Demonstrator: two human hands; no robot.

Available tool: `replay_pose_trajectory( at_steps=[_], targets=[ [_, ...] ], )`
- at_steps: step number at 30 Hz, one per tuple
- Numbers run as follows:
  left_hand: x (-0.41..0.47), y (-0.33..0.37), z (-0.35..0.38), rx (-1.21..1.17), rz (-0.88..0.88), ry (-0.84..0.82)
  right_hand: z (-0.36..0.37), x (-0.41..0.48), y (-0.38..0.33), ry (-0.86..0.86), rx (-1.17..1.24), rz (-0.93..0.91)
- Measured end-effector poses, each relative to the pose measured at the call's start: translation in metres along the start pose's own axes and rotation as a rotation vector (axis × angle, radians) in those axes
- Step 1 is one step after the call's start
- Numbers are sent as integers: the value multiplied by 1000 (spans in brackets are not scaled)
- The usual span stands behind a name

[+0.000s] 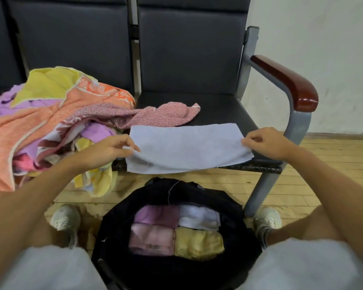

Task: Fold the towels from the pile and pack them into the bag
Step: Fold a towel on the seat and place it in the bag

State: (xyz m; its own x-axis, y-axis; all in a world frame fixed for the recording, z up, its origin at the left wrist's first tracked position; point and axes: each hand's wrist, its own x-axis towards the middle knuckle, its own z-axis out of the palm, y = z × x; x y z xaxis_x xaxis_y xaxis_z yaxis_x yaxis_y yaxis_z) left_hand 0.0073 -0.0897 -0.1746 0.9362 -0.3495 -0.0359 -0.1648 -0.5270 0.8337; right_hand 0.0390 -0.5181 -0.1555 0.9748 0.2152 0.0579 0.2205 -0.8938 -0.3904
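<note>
Left hand [111, 149] and right hand [266, 143] each pinching one end of a pale blue towel [187, 147]
Thumb and fingers of both hands are closed on the short edges, so the towel lies spread flat between them across the front of the dark chair seat [218, 109], near edge hanging a bit over the front. Just left of it, the pile of unfolded towels [57, 122] (orange, yellow, purple, one pink flopping onto this seat) covers the next seat and spills off the front. Down on the wooden floor [333, 160] in front of the seat sits the black bag [117, 222], open, with four folded towels [176, 231] packed two-by-two: purple, white, pink, yellow.
</note>
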Motion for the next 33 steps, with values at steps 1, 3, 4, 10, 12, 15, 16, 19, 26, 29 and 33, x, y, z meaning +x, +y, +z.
replay_pose_trajectory(
  at_steps=[1,3,4,10,12,15,16,19,26,29,33],
  targets=[
    [1,-2,-2,46,-30,-30,1,1,-1,-50,-27,20],
    [4,-3,0,96,-90,-22,3,5,-4,-53,-45,46],
    [6,-4,3,131,-108,33,5,8,-5,-27,-52,51],
    [33,-25,10,469,-161,314,19,26,-7,23,-141,192],
    [40,-29,10,544,-248,288,21,31,-10,-15,-159,297],
    [49,-25,15,664,-348,291,23,37,-13,-42,-75,425],
    [50,-21,18,683,-373,278,24,38,-15,-41,-42,447],
    [56,-12,26,673,-408,276,26,40,-18,-54,25,470],
    [50,6,25,-333,-479,527,33,49,-27,-32,340,514],
    [44,20,12,-572,-510,522,33,51,-28,-33,521,544],
    [51,58,3,-660,-445,532,35,52,-33,-60,665,572]
  ],
)
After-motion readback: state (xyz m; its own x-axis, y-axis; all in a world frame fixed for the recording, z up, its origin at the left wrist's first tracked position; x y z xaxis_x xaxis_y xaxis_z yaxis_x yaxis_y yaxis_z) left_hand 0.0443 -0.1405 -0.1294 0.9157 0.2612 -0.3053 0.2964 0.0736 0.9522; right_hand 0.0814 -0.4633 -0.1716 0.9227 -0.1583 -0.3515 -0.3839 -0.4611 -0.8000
